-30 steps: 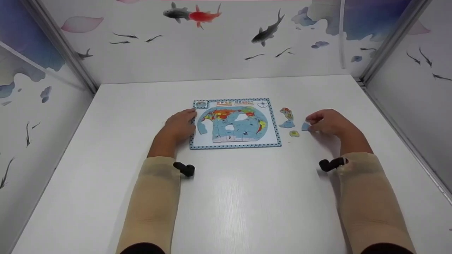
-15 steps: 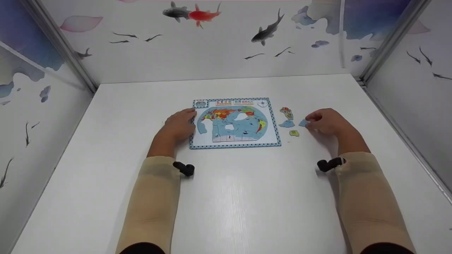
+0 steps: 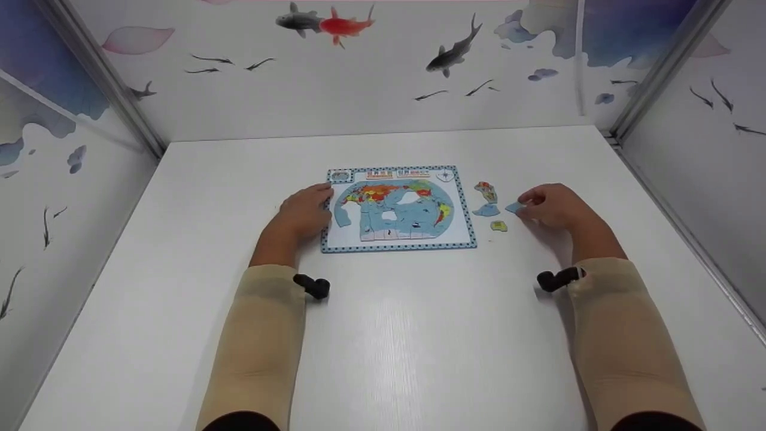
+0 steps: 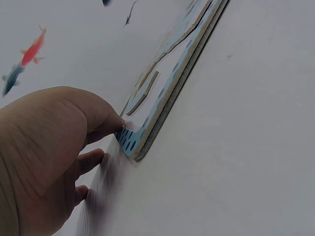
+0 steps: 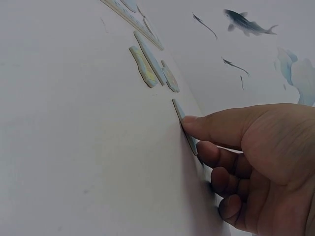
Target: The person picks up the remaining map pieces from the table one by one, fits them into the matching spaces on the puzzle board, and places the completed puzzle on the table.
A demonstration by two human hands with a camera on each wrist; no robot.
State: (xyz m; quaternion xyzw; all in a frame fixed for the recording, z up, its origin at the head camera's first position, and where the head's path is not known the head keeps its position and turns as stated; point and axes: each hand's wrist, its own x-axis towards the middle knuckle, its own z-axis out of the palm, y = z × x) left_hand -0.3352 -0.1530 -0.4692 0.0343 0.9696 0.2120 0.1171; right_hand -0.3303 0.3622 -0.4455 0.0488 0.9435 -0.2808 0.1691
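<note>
A world-map puzzle board with a dotted blue border lies flat on the table, with white gaps in its map. My left hand rests at the board's left edge. In the left wrist view its thumb touches the dotted border at a corner, while the other fingers stay beside it. To the right of the board, my right hand pinches a blue puzzle piece between thumb and fingers. That piece stands tilted in the right wrist view, close to the table surface.
Between board and right hand lie a multicoloured puzzle piece, a blue piece and a small yellow-green piece. The white table is enclosed by panels printed with fish at the back and sides.
My right hand has shifted slightly left, and the blue puzzle piece in its fingers has turned, its shape now narrower in the head view. My left hand and the board have stayed put.
</note>
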